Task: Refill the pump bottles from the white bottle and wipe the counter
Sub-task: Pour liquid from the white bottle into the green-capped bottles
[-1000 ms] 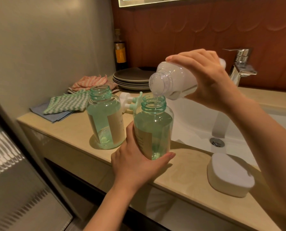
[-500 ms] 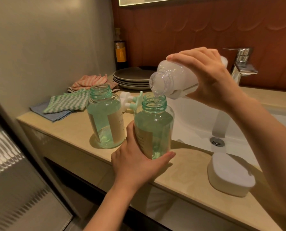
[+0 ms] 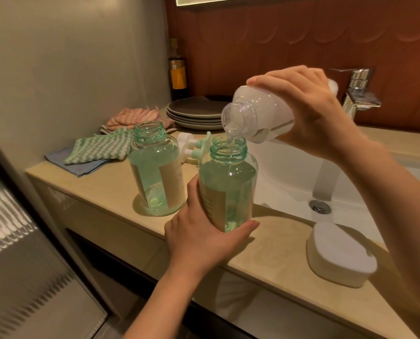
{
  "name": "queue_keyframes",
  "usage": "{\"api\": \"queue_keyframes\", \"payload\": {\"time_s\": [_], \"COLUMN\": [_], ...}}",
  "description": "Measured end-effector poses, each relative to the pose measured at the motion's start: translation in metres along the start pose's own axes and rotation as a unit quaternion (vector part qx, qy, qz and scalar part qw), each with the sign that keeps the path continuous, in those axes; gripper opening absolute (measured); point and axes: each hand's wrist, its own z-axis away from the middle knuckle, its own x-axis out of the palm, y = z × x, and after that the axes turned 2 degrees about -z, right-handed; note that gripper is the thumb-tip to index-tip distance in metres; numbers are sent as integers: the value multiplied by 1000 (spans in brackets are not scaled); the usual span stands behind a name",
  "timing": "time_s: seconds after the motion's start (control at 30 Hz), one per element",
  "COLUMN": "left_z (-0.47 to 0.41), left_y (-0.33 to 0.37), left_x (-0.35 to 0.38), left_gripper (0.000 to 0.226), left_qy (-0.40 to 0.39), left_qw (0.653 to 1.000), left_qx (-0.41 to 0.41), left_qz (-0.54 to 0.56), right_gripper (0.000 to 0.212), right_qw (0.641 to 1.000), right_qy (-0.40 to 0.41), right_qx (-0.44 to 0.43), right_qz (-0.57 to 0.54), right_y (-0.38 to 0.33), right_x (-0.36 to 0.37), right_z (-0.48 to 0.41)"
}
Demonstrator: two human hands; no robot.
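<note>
Two clear green pump bottles stand uncapped on the beige counter (image 3: pixel 111 192). My left hand (image 3: pixel 199 238) grips the nearer bottle (image 3: pixel 228 184) at its base, at the counter's front edge. My right hand (image 3: pixel 309 111) holds the white bottle (image 3: pixel 257 113) tipped mouth-down over that bottle's neck, and a thin clear stream runs in. The second green bottle (image 3: pixel 156 172) stands just to the left, untouched. Two pump heads (image 3: pixel 194 146) lie on the counter behind the bottles. Folded cloths, a green-and-white one (image 3: pixel 99 148) on a blue one, lie at the left.
A white sink basin (image 3: pixel 292 174) with a chrome faucet (image 3: pixel 358 91) is on the right. A white lidded box (image 3: pixel 338 253) sits near the front edge. Grey plates (image 3: pixel 194 113), pink cloths (image 3: pixel 130 116) and a dark bottle (image 3: pixel 178 69) stand at the back by the wall.
The white bottle has stayed tipped over the nearer green bottle, shifting only slightly. Both hands keep their grips.
</note>
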Motion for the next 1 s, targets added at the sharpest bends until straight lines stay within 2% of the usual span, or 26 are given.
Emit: {"api": "queue_keyframes", "payload": {"time_s": [1.0], "left_z": [0], "left_y": [-1], "left_x": [1], "left_gripper": [112], "left_qy": [10], "left_qw": [1000], "left_qx": [6], "left_qz": [-2], "right_gripper": [69], "right_qw": [1000], "right_qy": [0], "right_qx": [-6], "right_qz": [8], "right_y": [0], "right_x": [-2], "right_z": [-1]}}
